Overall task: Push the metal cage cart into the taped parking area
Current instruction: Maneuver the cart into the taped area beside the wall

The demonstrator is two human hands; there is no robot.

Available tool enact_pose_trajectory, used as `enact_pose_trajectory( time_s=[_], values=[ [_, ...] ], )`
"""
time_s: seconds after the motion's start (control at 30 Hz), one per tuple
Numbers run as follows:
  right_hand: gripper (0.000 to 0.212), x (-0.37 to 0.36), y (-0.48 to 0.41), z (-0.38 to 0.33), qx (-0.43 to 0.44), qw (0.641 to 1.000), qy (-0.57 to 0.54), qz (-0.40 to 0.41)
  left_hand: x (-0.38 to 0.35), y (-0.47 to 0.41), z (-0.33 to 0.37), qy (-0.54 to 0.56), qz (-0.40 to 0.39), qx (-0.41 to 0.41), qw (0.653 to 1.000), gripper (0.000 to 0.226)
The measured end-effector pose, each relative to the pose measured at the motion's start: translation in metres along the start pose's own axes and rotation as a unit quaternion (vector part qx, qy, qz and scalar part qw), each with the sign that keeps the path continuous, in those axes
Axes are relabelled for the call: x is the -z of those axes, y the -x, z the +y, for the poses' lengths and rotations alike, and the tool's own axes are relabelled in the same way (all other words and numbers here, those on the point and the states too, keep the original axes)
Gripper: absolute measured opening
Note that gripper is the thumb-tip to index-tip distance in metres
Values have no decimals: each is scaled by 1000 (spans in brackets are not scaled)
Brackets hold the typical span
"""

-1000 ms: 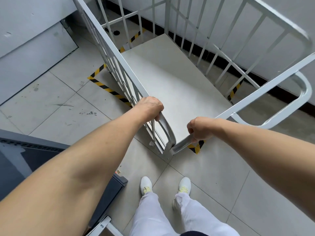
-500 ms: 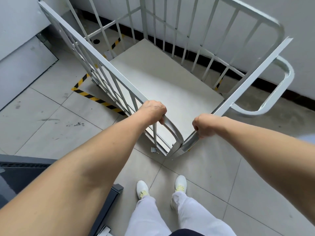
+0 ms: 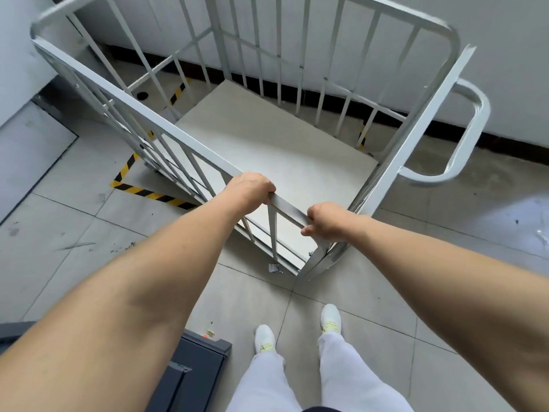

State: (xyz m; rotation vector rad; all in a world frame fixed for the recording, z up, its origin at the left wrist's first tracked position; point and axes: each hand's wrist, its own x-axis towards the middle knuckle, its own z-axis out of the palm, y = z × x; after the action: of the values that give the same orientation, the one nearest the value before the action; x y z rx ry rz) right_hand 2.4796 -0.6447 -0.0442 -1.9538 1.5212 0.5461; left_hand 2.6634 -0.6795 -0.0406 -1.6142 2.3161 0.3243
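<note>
The metal cage cart [image 3: 267,135] is white, with barred sides and a pale flat deck, and it stands in front of me near the wall. My left hand [image 3: 251,185] grips the top rail of its near side. My right hand [image 3: 326,223] holds the same rail close to the near corner post. Yellow-and-black tape [image 3: 148,193] marks the parking area on the floor; one strip shows left of the cart and short pieces [image 3: 363,138] show through the bars by the wall. The cart's deck covers most of the taped area.
A white wall with a black skirting [image 3: 505,144] runs behind the cart. A curved handle [image 3: 466,135] juts from the cart's right side. A dark grey unit [image 3: 190,376] stands at my lower left, beside my feet [image 3: 297,331]. Grey floor tiles lie to the right.
The cart has rolled forward and turned towards the wall, deeper over the tape. My right hand has shifted from the right side rail to the near rail by the corner.
</note>
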Motion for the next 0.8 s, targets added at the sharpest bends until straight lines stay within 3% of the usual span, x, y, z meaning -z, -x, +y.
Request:
enact_pose_trajectory(
  time_s=[0.23,0.4,0.6,0.8],
  values=[
    [36,1,1,-3,-28,1000,8,6,5,-1,-1,40,-10,7,999,17],
    [35,2,-5,2,-3,1000,5,5,5,-4,2,77,-5,28,997,30],
    [37,6,-6,3,34,999,18,2,4,-1,4,97,19,39,994,26],
    [38,7,-4,4,47,999,18,9,9,-5,5,112,-6,49,993,23]
  ],
)
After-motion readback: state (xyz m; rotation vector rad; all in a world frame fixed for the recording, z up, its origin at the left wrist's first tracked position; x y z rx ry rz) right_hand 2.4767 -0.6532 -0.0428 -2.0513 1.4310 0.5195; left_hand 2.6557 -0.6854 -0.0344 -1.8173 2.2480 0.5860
